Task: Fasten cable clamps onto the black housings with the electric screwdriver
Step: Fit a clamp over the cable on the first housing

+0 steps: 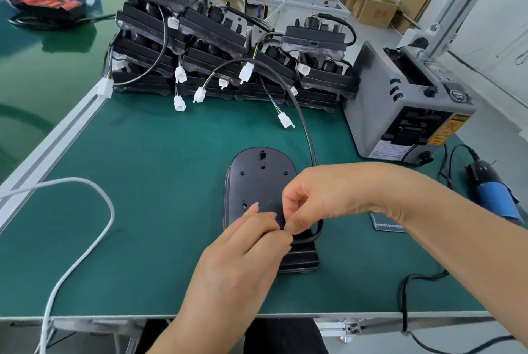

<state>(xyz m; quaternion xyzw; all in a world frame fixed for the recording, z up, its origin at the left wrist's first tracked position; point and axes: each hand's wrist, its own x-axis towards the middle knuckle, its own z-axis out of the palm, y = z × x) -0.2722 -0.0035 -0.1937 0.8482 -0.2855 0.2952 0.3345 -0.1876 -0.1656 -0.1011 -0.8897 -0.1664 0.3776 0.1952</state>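
Bright, even light, soft shadows, glossy reflections on the green conveyor (43, 47) at left, wide-angle bending at edges.

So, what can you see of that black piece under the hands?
The black housing looks like matte plastic, rounded at its far end, lying flat on the mat. Holes and a peg dot its face. A black cable loops from its near right side. The left hand and right hand meet fingertips over its near end.

Green bench (143, 153) w/ boxes (377, 12) behind
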